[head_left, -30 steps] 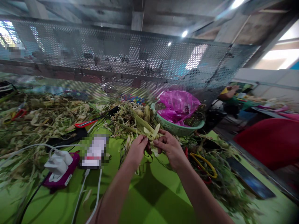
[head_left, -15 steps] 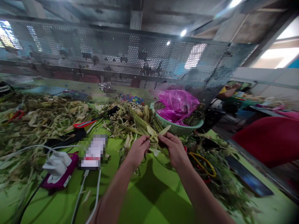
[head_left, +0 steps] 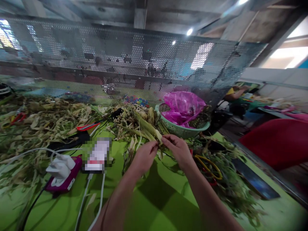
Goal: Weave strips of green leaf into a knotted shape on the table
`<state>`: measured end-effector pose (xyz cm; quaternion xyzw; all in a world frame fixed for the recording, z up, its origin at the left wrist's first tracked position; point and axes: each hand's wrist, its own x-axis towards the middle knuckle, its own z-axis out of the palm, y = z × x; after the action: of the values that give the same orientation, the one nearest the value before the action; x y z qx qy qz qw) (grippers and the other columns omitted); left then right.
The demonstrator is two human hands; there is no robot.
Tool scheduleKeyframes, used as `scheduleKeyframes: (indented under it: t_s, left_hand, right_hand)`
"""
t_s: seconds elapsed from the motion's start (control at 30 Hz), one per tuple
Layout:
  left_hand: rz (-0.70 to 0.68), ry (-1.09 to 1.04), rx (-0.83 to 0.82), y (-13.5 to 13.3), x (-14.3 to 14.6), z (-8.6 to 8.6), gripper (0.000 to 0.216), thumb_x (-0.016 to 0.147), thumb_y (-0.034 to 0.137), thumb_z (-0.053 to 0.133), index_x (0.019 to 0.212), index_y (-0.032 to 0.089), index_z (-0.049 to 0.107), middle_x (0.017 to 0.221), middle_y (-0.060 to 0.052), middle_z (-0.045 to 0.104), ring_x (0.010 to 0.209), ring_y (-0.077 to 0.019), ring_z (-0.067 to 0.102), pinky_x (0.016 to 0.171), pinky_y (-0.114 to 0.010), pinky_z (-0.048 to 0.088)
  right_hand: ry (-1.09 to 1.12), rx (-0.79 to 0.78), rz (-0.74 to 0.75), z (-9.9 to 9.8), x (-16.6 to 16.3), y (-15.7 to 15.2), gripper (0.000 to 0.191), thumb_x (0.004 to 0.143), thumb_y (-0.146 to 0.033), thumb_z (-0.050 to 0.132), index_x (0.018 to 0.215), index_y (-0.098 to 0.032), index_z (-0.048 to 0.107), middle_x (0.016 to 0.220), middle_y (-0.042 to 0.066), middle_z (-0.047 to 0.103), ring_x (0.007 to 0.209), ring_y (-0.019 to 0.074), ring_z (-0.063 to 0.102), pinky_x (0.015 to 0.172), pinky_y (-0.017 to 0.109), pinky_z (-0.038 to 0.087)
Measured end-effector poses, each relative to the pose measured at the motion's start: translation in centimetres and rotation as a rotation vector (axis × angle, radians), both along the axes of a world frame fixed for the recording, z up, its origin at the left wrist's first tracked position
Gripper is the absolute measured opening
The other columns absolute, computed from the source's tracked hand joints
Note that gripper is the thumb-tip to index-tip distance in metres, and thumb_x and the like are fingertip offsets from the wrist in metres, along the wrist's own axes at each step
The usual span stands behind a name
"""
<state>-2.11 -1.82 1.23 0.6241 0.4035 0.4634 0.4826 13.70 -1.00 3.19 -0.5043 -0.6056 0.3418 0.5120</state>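
My left hand (head_left: 144,157) and my right hand (head_left: 177,149) meet above the green table (head_left: 154,205), both pinched on a pale green husked stalk (head_left: 149,128) that runs back and to the left into a heap of dry leaves. Their fingertips almost touch at the stalk's near end. The fingers of both hands are curled tight around the husk leaves. A teal basket (head_left: 183,128) lined with a pink plastic bag (head_left: 184,107) stands just behind my right hand.
Dry husks and leaves (head_left: 43,118) cover the left and back of the table. A white charger on a magenta block (head_left: 62,173) with cables lies at left. Yellow-handled scissors (head_left: 209,165) lie at right, red-handled scissors (head_left: 88,127) further back. A perforated metal screen (head_left: 120,64) closes the far side.
The loose pale leaf that stuck up between my hands is no longer raised. Both hands have closed in on the stalk's end and shifted slightly up and right.
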Motion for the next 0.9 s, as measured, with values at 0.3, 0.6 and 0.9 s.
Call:
scheduleKeyframes:
  t_s: [0.3, 0.6, 0.9]
  left_hand:
    - [-0.111, 0.236, 0.107, -0.4, 0.0, -0.7, 0.016, 0.078, 0.017, 0.048, 0.071, 0.021, 0.063, 0.073, -0.003, 0.062, 0.069, -0.0173, 0.050, 0.071, -0.027, 0.039]
    - [-0.088, -0.259, -0.162, 0.4, 0.1, -0.7, 0.021, 0.083, 0.031, 0.053, 0.090, 0.016, 0.066, 0.079, -0.004, 0.062, 0.071, -0.0132, 0.052, 0.071, -0.025, 0.042]
    - [-0.042, -0.311, -0.236, 0.3, -0.1, -0.6, 0.014, 0.076, 0.029, 0.059, 0.075, 0.016, 0.062, 0.070, -0.001, 0.055, 0.066, -0.0111, 0.048, 0.066, -0.023, 0.040]
  right_hand:
    - [0.268, -0.028, -0.056, -0.1, -0.1, -0.1, 0.019, 0.064, -0.035, 0.078, 0.072, -0.020, 0.069, 0.067, -0.001, 0.061, 0.064, 0.0132, 0.051, 0.063, 0.026, 0.042]
    - [0.127, -0.061, 0.066, 0.6, -0.4, -0.4, 0.024, 0.075, -0.037, 0.068, 0.092, -0.021, 0.072, 0.087, 0.003, 0.070, 0.066, 0.0137, 0.056, 0.063, 0.026, 0.046]
    - [0.069, 0.090, -0.018, -0.9, 0.5, 0.7, 0.018, 0.075, -0.033, 0.070, 0.089, -0.021, 0.068, 0.082, 0.002, 0.065, 0.077, 0.0169, 0.056, 0.074, 0.030, 0.044]
